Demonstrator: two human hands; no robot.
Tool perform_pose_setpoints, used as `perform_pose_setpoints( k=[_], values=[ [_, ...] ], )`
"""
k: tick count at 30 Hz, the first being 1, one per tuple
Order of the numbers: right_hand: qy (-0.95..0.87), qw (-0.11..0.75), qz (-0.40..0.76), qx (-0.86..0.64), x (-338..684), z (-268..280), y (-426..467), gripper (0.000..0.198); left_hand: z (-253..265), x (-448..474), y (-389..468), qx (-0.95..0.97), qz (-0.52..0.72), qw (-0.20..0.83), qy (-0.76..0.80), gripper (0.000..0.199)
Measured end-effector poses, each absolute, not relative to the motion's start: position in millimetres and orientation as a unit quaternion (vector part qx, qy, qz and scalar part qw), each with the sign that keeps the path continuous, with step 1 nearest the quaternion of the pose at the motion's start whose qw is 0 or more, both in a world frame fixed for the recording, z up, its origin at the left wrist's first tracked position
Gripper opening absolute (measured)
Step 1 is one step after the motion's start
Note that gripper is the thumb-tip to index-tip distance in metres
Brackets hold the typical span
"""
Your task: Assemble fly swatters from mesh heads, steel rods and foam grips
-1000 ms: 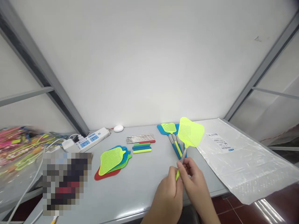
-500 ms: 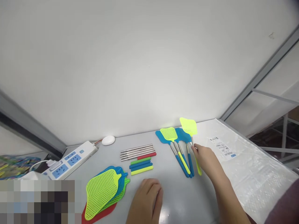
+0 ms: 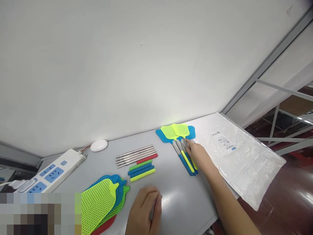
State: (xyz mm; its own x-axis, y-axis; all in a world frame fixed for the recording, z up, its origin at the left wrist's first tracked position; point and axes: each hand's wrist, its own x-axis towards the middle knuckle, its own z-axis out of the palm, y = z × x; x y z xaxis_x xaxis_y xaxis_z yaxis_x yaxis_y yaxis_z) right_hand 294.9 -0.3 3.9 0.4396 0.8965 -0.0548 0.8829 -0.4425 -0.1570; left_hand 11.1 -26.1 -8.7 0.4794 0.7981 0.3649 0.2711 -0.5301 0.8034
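My right hand (image 3: 200, 157) is closed around the metal shaft of a yellow fly swatter (image 3: 183, 130), whose mesh head lies over the other swatters. Beneath and beside it are another yellow fly swatter (image 3: 168, 132) and blue fly swatters (image 3: 161, 135), their handles toward me. My left hand (image 3: 144, 209) rests at the near edge, fingers curled together, with nothing visible in it. Just beyond it lie a yellow handle grip (image 3: 142, 175), blue grips (image 3: 140, 170), a green grip (image 3: 140, 165), a red grip (image 3: 147, 159) and several metal rods (image 3: 135, 154).
Loose swatter heads (image 3: 100, 199) in yellow, blue, green and red are stacked at the front left. A white power strip (image 3: 61, 169) and a white oval device (image 3: 98, 145) lie along the left. A clear plastic bag (image 3: 244, 163) overhangs the right edge of the grey table (image 3: 181, 202).
My right hand has lowered the yellow fly swatter leftward onto the other swatters. My left hand stays curled in nearly the same place. The view has shifted a little.
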Motion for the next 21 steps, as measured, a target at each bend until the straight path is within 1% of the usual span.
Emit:
perform_pose_setpoints(
  k=[3, 8, 21],
  values=[
    [-0.532, 0.059, 0.068, -0.842, 296.0, -0.8, -1.3, 0.041, -8.5, 10.7, -26.0, 0.782, 0.377, 0.349, 0.353, 0.014],
    [-0.538, 0.067, 0.070, -0.838, 296.8, -3.1, -3.2, 0.041, -7.3, 9.4, -24.7, 0.774, 0.366, 0.343, 0.386, 0.016],
    [-0.537, 0.082, 0.078, -0.836, 300.4, -3.8, -6.0, 0.041, -12.5, 1.6, -15.4, 0.788, 0.373, 0.256, 0.418, 0.013]
  ],
)
